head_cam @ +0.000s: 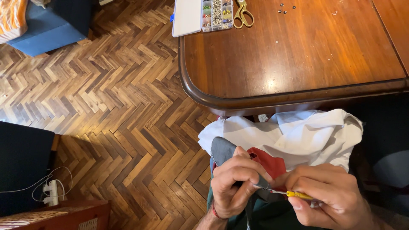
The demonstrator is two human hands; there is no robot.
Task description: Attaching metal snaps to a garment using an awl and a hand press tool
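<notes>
Scissors [243,12] and bead box [217,15] cropped at top.

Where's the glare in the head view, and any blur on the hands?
Head view: glare sits on the wooden table near its front edge; left hand, right hand and the yellow-handled tool look sharp; the right side under the table falls into dark shadow.

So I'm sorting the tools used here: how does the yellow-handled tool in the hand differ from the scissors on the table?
The yellow-handled tool is thin and straight with a fine metal tip; the scissors are broader, with looped gold-coloured handles. The tool is gripped in the right hand, its tip at the grey fabric pinched by the left hand; the scissors lie untouched at the far edge of the wooden table. Both look like small sewing tools.
</notes>
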